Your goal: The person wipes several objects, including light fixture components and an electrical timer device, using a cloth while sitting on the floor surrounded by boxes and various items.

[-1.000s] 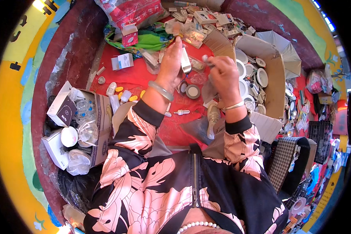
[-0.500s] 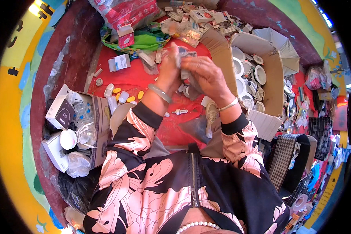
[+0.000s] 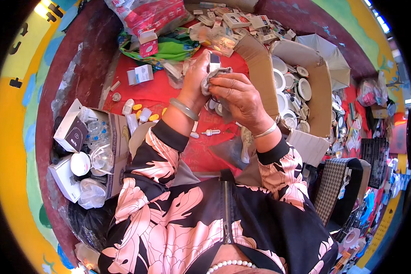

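Note:
My left hand is closed round a small white block with a dark face, whose end sticks up past the fingers. My right hand pinches a crumpled grey cloth and presses it against the lower part of that block. The block's lower end is hidden by the cloth and fingers, so its exact kind does not show. Below both hands a red sheet is spread out, with a small white bulb-shaped piece lying on it. Several yellow and white pieces lie near my left wrist.
A cardboard box of round white fittings stands at the right. Another box, holding bags and cartons, is at the left. Small cartons are heaped at the back beside a red-and-white bag. A checked case stands at the lower right.
The white block's dark face now shows above my left fingers. My right hand and the cloth have moved slightly down along it, and my left wrist has shifted a little left.

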{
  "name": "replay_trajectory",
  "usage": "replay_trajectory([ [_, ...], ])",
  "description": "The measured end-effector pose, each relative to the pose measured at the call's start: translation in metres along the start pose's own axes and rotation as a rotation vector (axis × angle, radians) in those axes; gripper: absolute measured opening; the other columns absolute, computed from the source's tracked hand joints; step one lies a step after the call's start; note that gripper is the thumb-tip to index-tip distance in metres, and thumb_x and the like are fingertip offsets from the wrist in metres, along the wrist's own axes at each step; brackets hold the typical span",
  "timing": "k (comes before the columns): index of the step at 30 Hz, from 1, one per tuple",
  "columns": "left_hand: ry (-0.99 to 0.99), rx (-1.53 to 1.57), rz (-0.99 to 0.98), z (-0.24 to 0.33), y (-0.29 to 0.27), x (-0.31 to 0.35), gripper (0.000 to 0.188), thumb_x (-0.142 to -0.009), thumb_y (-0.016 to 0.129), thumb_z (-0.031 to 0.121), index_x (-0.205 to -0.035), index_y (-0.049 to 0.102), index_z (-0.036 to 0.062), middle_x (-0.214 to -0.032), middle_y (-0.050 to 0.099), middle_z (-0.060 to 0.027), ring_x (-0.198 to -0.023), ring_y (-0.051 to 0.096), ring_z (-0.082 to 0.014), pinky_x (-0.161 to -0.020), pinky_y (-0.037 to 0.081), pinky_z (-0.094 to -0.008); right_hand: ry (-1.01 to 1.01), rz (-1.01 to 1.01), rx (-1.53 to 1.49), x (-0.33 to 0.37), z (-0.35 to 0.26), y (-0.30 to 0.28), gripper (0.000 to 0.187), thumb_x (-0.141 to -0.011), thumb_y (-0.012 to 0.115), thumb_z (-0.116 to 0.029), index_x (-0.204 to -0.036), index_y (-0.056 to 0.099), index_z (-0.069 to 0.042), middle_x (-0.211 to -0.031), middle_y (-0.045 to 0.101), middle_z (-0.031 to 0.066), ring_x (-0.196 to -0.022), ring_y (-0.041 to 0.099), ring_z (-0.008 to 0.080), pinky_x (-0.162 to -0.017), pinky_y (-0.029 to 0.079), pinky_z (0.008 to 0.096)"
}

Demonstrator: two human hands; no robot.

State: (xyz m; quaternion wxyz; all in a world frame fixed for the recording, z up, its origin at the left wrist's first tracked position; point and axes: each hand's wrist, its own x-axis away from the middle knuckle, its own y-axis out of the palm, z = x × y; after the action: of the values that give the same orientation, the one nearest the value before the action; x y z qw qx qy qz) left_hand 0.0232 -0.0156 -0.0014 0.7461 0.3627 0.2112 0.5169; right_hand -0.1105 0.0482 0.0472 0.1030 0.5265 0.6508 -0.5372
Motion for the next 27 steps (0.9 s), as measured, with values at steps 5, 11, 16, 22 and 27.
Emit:
replay_trajectory([
  [5,-0.051,-0.002,0.03,-0.009,0.044,0.019,0.028,-0.093,0.044,0.03,-0.102,0.054,0.0058,-0.082,0.058,-0.0033,-0.077,0.057,-0.0124,-0.073,0.047,-0.0281,0.064,0.211,0.236,-0.002,0.027,-0.01,0.027,-0.066,0.054,0.004,-0.089,0.065,-0.003,-0.094,0.063,0.0113,-0.092,0.057,0.0302,-0.083,0.045,0.0383],
  [11,-0.045,0.001,-0.076,0.001,0.011,0.011,0.035,-0.094,0.04,0.031,-0.108,0.053,0.0023,-0.092,0.062,-0.0082,-0.084,0.059,-0.0156,-0.077,0.048,-0.0283,-0.052,0.043,0.11,0.003,0.007,0.003,0.027,-0.065,0.054,0.002,-0.089,0.065,-0.005,-0.097,0.063,0.0097,-0.092,0.057,0.029,-0.082,0.046,0.0369],
  [16,-0.062,0.002,-0.004,-0.015,0.029,0.014,0.035,-0.094,0.04,0.033,-0.11,0.052,0.0043,-0.091,0.06,-0.0074,-0.075,0.06,-0.0163,-0.069,0.049,-0.0289,0.071,0.214,0.253,0.0,0.029,-0.007,0.028,-0.065,0.054,0.002,-0.089,0.065,-0.004,-0.096,0.063,0.0108,-0.091,0.058,0.0302,-0.081,0.046,0.0376],
  [22,-0.106,0.143,-0.137,-0.001,0.003,0.007,0.04,-0.095,0.037,0.038,-0.115,0.05,0.005,-0.085,0.062,-0.0076,-0.071,0.06,-0.0178,-0.066,0.05,-0.0303,-0.028,0.033,0.074,0.005,-0.002,0.006,0.028,-0.065,0.054,0.003,-0.089,0.065,-0.005,-0.096,0.063,0.0106,-0.094,0.057,0.0289,-0.082,0.046,0.0373],
  [27,-0.105,0.127,-0.139,-0.011,0.004,0.002,0.042,-0.092,0.046,0.036,-0.113,0.048,0.0001,-0.087,0.06,-0.0103,-0.076,0.059,-0.0184,-0.066,0.051,-0.0309,0.209,0.271,0.317,0.007,0.037,-0.01,0.03,-0.07,0.051,0.007,-0.094,0.066,-0.005,-0.096,0.063,0.0097,-0.093,0.057,0.0271,-0.084,0.045,0.0345],
])
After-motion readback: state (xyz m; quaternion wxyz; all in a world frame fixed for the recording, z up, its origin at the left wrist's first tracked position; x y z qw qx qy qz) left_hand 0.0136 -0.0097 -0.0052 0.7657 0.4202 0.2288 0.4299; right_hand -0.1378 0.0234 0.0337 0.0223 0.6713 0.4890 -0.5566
